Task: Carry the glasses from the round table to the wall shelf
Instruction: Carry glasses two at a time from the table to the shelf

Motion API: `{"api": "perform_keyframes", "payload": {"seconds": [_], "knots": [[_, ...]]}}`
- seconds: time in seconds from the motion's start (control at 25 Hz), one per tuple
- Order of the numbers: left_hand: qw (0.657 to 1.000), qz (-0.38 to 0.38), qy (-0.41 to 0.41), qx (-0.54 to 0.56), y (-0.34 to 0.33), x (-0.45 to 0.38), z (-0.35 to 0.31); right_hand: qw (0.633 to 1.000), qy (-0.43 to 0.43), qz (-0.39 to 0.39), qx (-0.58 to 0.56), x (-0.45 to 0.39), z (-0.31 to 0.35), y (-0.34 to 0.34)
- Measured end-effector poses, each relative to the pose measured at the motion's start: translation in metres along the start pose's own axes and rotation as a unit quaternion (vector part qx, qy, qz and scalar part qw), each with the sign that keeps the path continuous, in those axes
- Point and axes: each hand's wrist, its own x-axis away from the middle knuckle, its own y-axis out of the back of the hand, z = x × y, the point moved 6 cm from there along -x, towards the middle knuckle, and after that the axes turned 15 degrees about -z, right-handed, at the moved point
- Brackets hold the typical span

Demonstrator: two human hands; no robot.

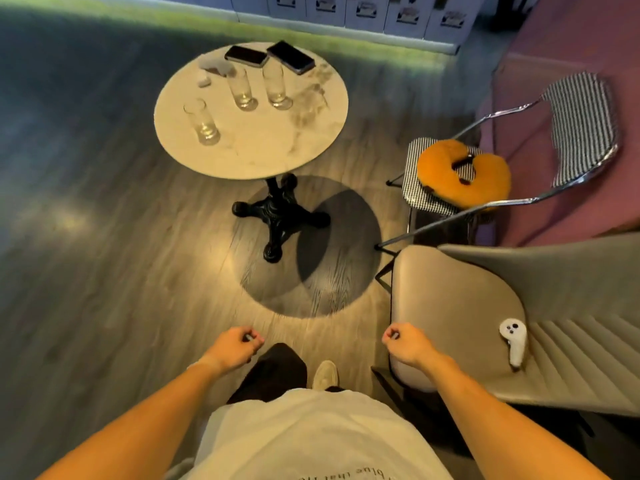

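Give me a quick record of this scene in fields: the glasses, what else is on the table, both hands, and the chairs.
glasses: three tall clear glasses standing upright on the round table
other table items: two dark phones at the far edge
left hand: loosely curled, holding nothing, short of the table
right hand: loosely curled, holding nothing
striped chair: orange neck pillow on the seat
grey chair: white controller on the seat
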Motion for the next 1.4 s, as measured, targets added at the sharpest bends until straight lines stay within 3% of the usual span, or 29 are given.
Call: {"api": "perform_keyframes", "payload": {"seconds": [0.4,0.64,0.76,0.88,1.08,1.2,1.4], "knots": [[0.995,-0.032,-0.088,-0.013,0.128,-0.225,-0.171,0.997,0.067,-0.020,0.019,-0.192,0.225,0.102],[0.974,-0.159,-0.161,-0.020,0.240,-0.324,-0.280,0.989,0.139,-0.040,0.018,-0.283,0.375,0.169],[0.960,-0.240,-0.146,0.003,0.283,-0.360,-0.309,0.976,0.196,-0.089,0.019,-0.319,0.447,0.192],[0.955,-0.271,-0.119,-0.016,0.314,-0.396,-0.331,0.957,0.260,-0.129,0.008,-0.351,0.510,0.213],[0.971,-0.220,-0.044,-0.081,0.318,-0.448,-0.335,0.951,0.290,-0.093,0.060,-0.399,0.563,0.208],[0.971,-0.211,-0.047,-0.099,0.307,-0.463,-0.334,0.951,0.285,-0.056,0.105,-0.415,0.566,0.189],[0.964,-0.248,-0.055,-0.077,0.297,-0.475,-0.337,0.943,0.303,-0.099,0.094,-0.421,0.569,0.180]]}}
